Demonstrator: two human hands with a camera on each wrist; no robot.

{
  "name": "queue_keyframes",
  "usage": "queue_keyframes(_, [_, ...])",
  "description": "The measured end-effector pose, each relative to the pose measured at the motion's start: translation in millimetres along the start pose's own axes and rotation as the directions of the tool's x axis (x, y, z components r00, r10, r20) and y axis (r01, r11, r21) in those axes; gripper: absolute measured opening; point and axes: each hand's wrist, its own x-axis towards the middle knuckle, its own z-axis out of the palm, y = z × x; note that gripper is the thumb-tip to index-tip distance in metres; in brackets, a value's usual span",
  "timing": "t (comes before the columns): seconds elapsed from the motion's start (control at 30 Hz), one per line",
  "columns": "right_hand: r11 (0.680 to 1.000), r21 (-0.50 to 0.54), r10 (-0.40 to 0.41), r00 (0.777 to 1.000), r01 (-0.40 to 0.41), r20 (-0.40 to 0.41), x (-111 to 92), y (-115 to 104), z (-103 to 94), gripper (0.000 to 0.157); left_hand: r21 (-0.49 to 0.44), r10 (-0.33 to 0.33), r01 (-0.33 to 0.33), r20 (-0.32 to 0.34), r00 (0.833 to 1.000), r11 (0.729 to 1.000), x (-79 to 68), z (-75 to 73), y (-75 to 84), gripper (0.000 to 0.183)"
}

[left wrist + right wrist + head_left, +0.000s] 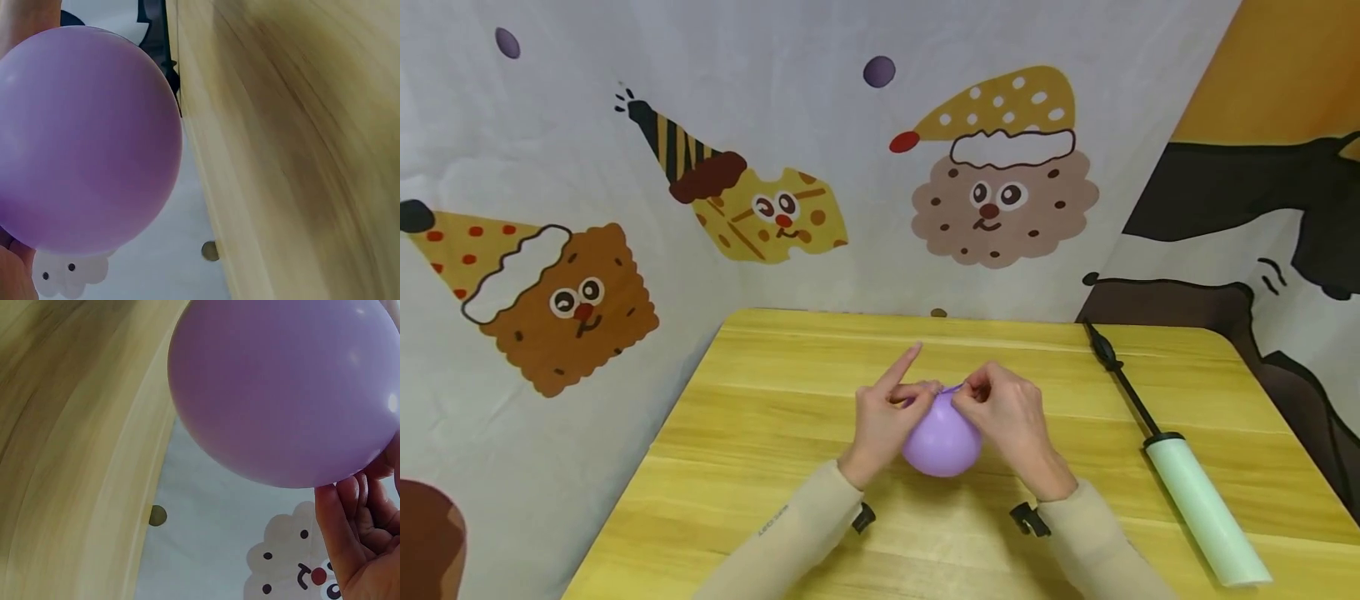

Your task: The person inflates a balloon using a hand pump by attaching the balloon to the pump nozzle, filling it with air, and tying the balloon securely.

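A small inflated purple balloon (943,442) hangs over the table between my hands, its neck pointing up and away from me. My left hand (887,417) pinches the neck between thumb and fingers, while its index finger sticks out straight. From the other side, my right hand (1009,410) pinches the stretched end of the neck with thumb and forefinger. Both wrist views are largely filled by the round balloon (94,140), which hides most of the fingers there. In the right wrist view, curled fingers show beneath the balloon (281,394).
A hand pump (1208,508) with a mint-green barrel and black rod lies along the right side of the wooden table (760,392). Behind the table's far edge hangs a cloth (820,83) printed with cartoon biscuits. Dark clips (1030,520) are at both wrists.
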Motion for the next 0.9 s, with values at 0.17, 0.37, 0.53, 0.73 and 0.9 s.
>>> queue_keyframes(0.17, [0.999,-0.006,-0.044,0.999,0.044,-0.016,-4,-6,0.0,0.014,0.045,-0.081,0.079,0.047,0.996,0.996,2.1,-5.0,0.6,0.069])
queue_keyframes(0.37, [0.984,-0.004,-0.178,0.983,0.178,-0.042,-13,-10,2.9,0.017,0.182,-0.124,0.086,0.211,0.970,0.979,9.1,-12.4,6.1,0.081])
queue_keyframes(0.53, [0.971,0.027,-0.236,0.969,0.238,-0.070,-19,-9,7.3,0.018,0.121,-0.200,0.164,0.402,0.893,0.979,13.2,-15.9,9.6,0.078])
queue_keyframes(0.73, [0.966,0.004,-0.256,0.961,0.258,-0.106,-19,-9,8.4,0.020,0.049,-0.225,0.226,0.422,0.878,0.973,13.7,-16.5,9.1,0.068])
queue_keyframes(0.9, [0.971,0.008,-0.236,0.967,0.237,-0.097,-20,-9,7.0,0.021,0.149,-0.197,0.143,0.462,0.865,0.978,14.9,-17.1,12.5,0.054])
